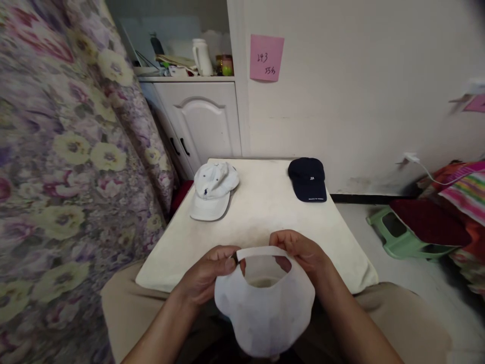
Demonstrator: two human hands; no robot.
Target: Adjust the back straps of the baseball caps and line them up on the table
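Observation:
A white baseball cap (269,313) is held above my lap, its back opening and strap facing up toward me. My left hand (206,273) pinches the strap's left end by a small dark buckle, thumb on top. At the strap's right side, my right hand (299,253) grips the cap's edge, some fingers showing through the opening. On the table (261,212) beyond, another white cap (212,189) with a small dark emblem lies at the left. A navy cap (307,179) with white lettering on its brim lies at the far right corner.
A floral curtain (71,167) hangs close on the left. Behind the table stand a white cabinet (204,116) and a wall with a pink note (266,58). A green stool (394,232) with a dark red cover is on the floor at right.

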